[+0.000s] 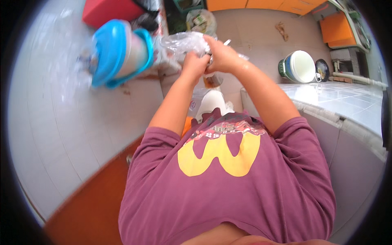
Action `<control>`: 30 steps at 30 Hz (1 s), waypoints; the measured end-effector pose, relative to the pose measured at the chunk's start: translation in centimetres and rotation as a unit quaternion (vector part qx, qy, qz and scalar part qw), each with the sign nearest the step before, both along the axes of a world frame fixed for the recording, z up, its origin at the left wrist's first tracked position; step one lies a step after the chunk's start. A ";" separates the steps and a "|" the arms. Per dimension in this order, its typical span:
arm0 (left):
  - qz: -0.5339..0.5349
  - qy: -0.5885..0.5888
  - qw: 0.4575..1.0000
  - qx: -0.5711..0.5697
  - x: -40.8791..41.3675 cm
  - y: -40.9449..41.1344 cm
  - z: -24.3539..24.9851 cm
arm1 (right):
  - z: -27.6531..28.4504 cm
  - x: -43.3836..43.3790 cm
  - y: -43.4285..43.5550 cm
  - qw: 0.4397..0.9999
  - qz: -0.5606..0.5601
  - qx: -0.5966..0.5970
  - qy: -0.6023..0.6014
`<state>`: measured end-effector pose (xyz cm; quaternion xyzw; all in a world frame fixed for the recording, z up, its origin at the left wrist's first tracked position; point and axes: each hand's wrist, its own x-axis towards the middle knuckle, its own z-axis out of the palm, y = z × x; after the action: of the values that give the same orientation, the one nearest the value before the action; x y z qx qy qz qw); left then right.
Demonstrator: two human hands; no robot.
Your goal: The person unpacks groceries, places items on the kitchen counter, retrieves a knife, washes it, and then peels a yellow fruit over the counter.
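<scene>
My left hand (196,65) and my right hand (223,56) are close together in front of me, both gripping a clear plastic bag (183,43). The crumpled film spreads out to the left of my fingers, and a few loose ends stick out on the right. Just below my hands hangs or lies something brownish in clear plastic (213,81); whether it belongs to the same bag I cannot tell. To the left stands a plastic container with a blue lid (111,50), somewhat blurred.
A red box (110,12) is behind the blue-lidded container. Beyond my hands a bag-lined bin (201,22) holds waste. Orange cabinets (254,4) line the far side. A white bucket (302,65) lies tilted at right, near a tiled ledge (333,96). Debris (281,30) lies on the floor.
</scene>
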<state>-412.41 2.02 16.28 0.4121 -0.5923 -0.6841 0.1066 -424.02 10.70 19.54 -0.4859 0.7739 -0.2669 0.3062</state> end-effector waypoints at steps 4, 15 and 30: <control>-0.018 0.007 0.999 0.042 -6.0 -3.4 -1.8 | -2.2 -6.0 -2.5 0.997 -0.046 0.019 -0.066; -0.112 0.024 0.989 0.099 -23.4 -11.6 -3.6 | -3.3 -26.8 5.4 0.669 -0.433 -0.222 -0.562; -0.201 -0.004 0.976 0.086 -56.5 -7.0 -6.5 | -13.5 -47.8 24.9 0.488 -0.561 -0.426 -0.515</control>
<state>-468.95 -4.94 9.75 0.2945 -0.6028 -0.7382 -0.0710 -471.86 35.61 6.03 0.2039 0.3784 -0.8824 0.1914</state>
